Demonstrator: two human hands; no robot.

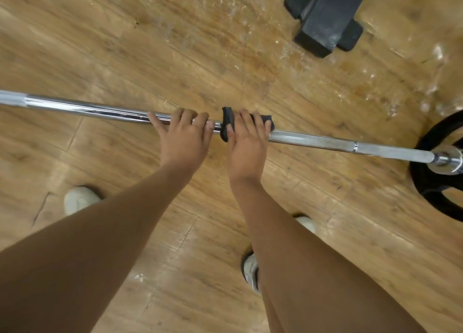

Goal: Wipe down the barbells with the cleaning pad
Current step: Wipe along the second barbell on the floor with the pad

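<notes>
A chrome barbell (325,142) runs across the view from the left edge to a black weight plate (436,197) at the right. My left hand (184,137) grips the bar near its middle, fingers curled over the top. Just to its right, my right hand (246,145) holds a dark cleaning pad (226,126) wrapped round the bar; the pad's ends stick out on both sides of my fingers.
The floor is worn wooden planking (175,44) with white scuffs. A black metal rack foot (323,17) stands at the top right. My white shoes (79,200) show below the bar, one at the left and one (251,272) under my right arm.
</notes>
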